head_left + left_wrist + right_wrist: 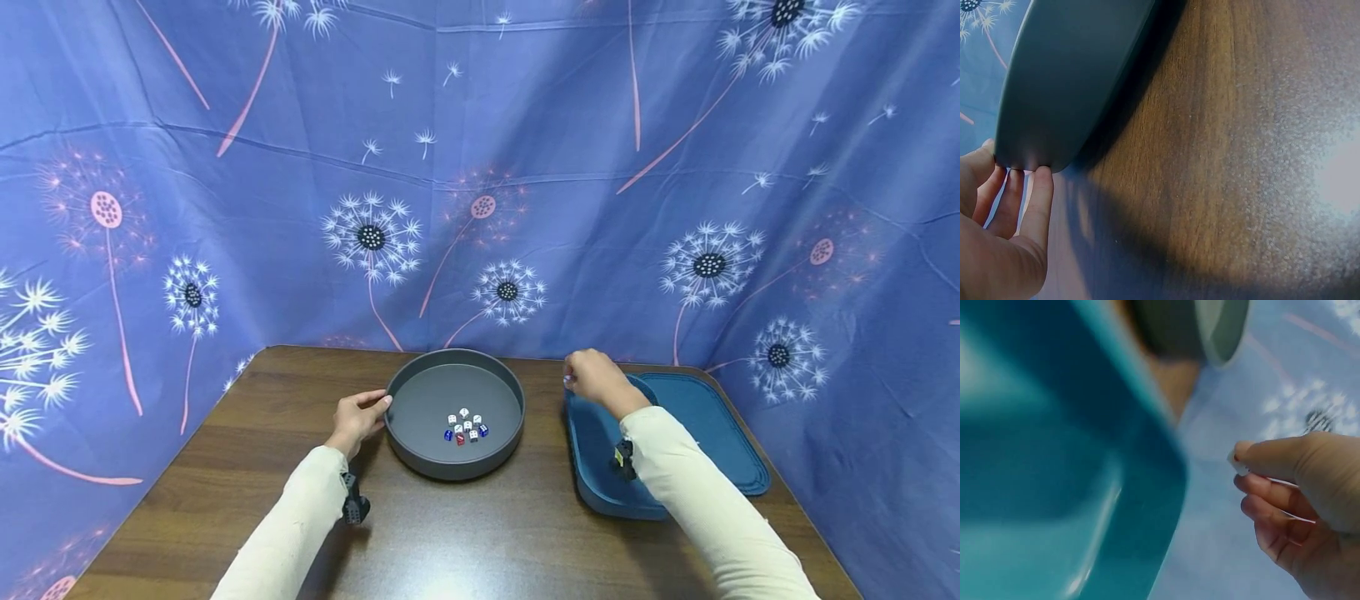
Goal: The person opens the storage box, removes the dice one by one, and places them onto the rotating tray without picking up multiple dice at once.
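A round dark grey tray (456,468) stands on the wooden table, its wall filling the top of the left wrist view. My left hand (356,421) grips the tray's left side, thumb at the rim and fingers against the outer wall. Inside lie several white dice (468,426), two blue dice (483,430) and a red die (461,439). Over the far left edge of a blue rectangular bin (622,507), my right hand (596,379) pinches a small white die (1237,464) between thumb and forefinger. The forearm hides part of the bin.
A flat blue lid (705,412) lies right of the bin, partly behind it and the right arm. The brown wooden table (225,492) reaches back to a blue dandelion-print cloth (570,250), which hangs behind and at both sides.
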### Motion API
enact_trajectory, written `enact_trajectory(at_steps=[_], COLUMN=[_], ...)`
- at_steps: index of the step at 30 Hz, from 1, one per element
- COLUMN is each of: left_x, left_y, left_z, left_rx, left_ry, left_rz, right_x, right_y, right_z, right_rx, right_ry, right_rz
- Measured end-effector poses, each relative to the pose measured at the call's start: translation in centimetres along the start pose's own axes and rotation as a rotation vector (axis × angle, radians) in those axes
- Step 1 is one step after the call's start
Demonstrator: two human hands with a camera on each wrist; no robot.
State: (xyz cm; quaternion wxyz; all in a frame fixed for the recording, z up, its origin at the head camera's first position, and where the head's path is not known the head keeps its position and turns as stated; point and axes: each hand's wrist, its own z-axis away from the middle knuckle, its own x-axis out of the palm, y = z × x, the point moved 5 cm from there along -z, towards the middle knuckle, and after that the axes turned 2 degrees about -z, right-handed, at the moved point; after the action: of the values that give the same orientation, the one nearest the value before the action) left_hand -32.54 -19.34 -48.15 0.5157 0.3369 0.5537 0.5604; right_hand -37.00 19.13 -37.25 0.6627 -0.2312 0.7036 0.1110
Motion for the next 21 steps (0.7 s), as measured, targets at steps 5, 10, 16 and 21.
enact_trajectory(at_steps=[5,10,16,21], left_x=[0.0,-0.1,-0.1,-0.1], left_y=[0.1,0.1,0.1,0.1], left_z=[0.1,0.4,0.4,0.2], left_rx=[0.001,-0.003,-0.002,0.001], left_ry=[0.003,0.004,-0.002,0.0], left_rz=[0.002,-0.006,0.0,0.003], right_x=[0.8,3.4,6.0,7.4], right_y=[-3.1,-6.1,-9.6,-11.7], right_z=[-1.2,-2.3,-3.1,-3.7], right_rx=[0.017,0.007,-0.025,-0.046], right_ry=[0.018,0.074,0.143,0.17], right_rz=[-0.166,-0.297,-0.438,-0.474])
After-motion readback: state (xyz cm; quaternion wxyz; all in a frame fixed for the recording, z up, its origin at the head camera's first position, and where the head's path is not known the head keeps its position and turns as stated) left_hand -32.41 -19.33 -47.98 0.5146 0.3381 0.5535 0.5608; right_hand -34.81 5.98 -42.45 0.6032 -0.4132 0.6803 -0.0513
